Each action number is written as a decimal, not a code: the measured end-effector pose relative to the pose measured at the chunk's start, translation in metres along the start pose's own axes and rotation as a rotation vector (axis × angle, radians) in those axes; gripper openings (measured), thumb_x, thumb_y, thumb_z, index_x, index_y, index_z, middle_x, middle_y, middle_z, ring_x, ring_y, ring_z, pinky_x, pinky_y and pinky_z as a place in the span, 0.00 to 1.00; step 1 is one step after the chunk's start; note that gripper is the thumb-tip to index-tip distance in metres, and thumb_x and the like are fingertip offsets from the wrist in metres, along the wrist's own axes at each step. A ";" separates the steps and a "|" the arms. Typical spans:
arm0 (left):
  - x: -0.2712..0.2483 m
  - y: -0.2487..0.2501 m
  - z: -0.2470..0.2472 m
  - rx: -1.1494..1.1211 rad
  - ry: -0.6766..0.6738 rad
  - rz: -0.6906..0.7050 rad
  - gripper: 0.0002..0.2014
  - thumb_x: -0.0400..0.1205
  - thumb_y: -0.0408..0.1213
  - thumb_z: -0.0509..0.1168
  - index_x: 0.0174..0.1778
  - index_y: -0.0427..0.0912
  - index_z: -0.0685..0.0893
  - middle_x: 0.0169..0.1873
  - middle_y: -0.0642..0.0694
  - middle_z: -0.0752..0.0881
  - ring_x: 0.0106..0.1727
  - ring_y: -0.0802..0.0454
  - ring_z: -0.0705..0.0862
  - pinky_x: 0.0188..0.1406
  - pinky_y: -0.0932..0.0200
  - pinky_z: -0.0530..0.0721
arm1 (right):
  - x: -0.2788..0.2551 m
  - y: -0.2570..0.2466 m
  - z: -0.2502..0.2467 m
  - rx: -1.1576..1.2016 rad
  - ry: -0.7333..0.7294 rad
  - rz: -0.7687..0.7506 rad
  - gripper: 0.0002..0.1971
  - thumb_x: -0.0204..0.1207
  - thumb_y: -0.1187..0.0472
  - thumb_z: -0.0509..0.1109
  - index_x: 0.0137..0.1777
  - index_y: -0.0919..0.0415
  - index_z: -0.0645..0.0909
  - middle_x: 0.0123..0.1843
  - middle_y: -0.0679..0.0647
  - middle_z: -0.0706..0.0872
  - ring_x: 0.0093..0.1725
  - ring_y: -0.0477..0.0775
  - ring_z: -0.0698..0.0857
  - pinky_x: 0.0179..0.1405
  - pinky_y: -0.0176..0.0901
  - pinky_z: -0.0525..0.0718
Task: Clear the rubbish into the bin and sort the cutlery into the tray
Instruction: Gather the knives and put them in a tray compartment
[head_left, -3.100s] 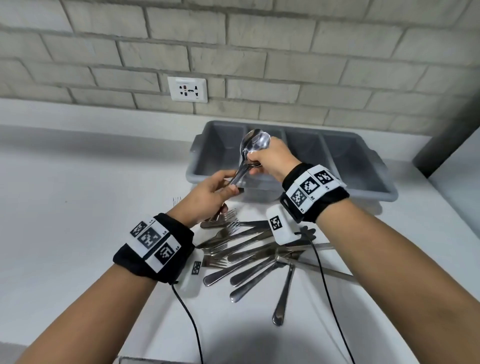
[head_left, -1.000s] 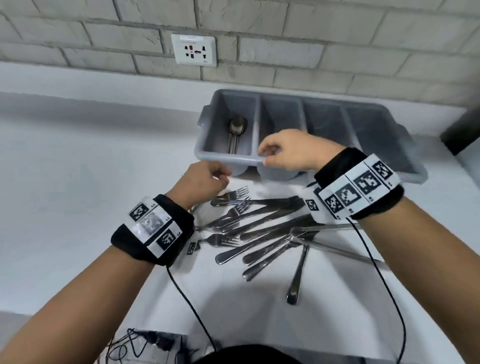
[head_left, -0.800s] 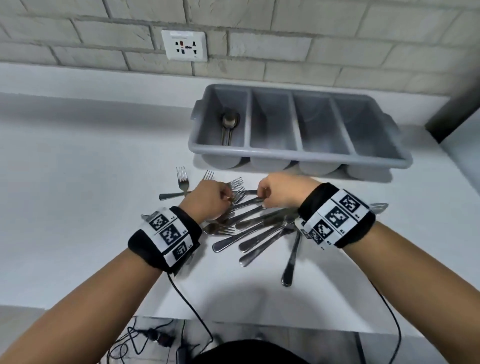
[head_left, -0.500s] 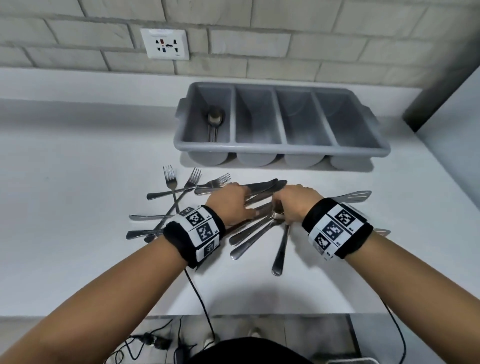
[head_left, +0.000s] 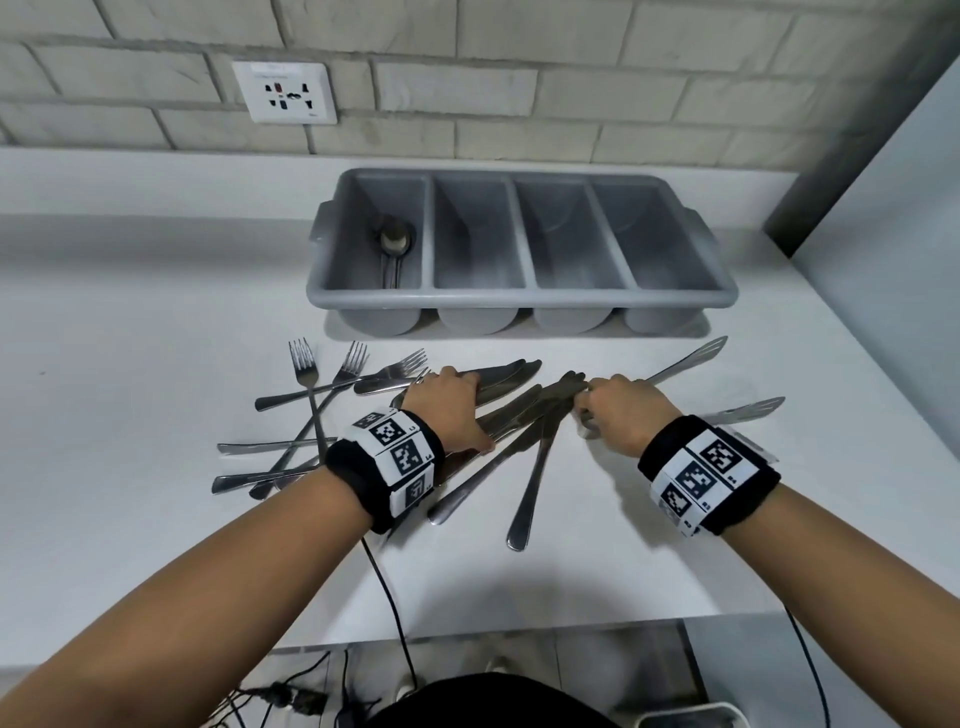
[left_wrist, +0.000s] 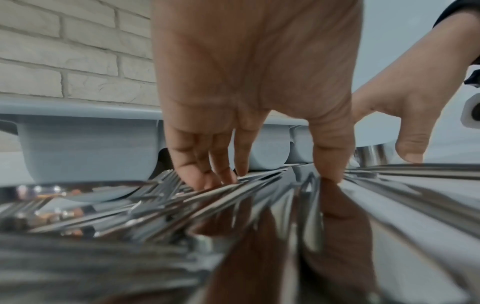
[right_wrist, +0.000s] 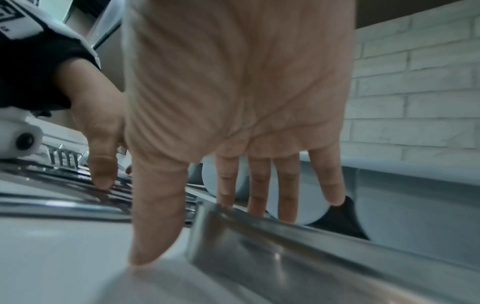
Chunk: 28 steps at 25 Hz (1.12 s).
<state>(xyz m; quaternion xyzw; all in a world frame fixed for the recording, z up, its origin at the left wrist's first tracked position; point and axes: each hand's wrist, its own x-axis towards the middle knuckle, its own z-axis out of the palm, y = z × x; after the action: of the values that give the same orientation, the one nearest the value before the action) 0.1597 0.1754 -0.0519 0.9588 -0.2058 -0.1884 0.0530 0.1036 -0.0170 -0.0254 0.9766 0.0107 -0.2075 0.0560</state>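
Note:
A grey four-compartment tray (head_left: 519, 301) stands at the back of the white counter, with spoons (head_left: 395, 244) in its leftmost compartment. In front of it lies a fan of knives (head_left: 519, 415), several forks (head_left: 322, 395) to its left and two more forks (head_left: 691, 358) to its right. My left hand (head_left: 449, 397) rests on the knife blades, its fingers (left_wrist: 207, 176) straight and touching the metal. My right hand (head_left: 605, 402) sits at the pile's right side. Its straight fingers (right_wrist: 259, 195) reach past a steel handle (right_wrist: 285, 246) and its thumb touches the counter.
A brick wall with a socket (head_left: 285, 93) runs behind the tray, and a grey wall (head_left: 883, 208) bounds the counter on the right. The counter's front edge (head_left: 519, 634) is near my body, with cables (head_left: 291, 701) on the floor below.
The spoons I held have gone into the tray's leftmost compartment. Both hands came down from the tray onto the pile, and forks now lie spread to its left and right.

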 end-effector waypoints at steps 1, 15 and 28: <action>0.001 0.001 0.000 -0.011 -0.007 -0.006 0.42 0.65 0.54 0.75 0.74 0.43 0.68 0.64 0.40 0.77 0.65 0.40 0.78 0.63 0.45 0.80 | 0.001 0.002 0.002 -0.015 0.010 -0.003 0.18 0.74 0.61 0.65 0.65 0.51 0.77 0.64 0.54 0.78 0.64 0.58 0.77 0.62 0.51 0.74; 0.011 0.018 0.005 -0.058 0.093 -0.067 0.24 0.71 0.48 0.73 0.59 0.39 0.81 0.58 0.39 0.81 0.59 0.40 0.82 0.58 0.47 0.83 | 0.019 -0.023 -0.006 -0.017 0.015 -0.208 0.15 0.70 0.64 0.72 0.56 0.50 0.82 0.66 0.51 0.74 0.66 0.57 0.71 0.64 0.55 0.68; -0.021 0.029 -0.014 -0.505 -0.059 0.119 0.07 0.82 0.39 0.62 0.51 0.44 0.82 0.43 0.46 0.85 0.44 0.51 0.79 0.39 0.64 0.75 | 0.008 -0.020 -0.060 0.175 0.276 -0.246 0.09 0.73 0.58 0.70 0.53 0.52 0.82 0.49 0.49 0.79 0.65 0.53 0.73 0.69 0.50 0.65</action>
<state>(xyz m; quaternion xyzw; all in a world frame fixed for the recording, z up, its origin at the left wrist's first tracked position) 0.1369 0.1582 -0.0270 0.8954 -0.2099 -0.2585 0.2956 0.1345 0.0099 0.0231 0.9882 0.1195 -0.0772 -0.0571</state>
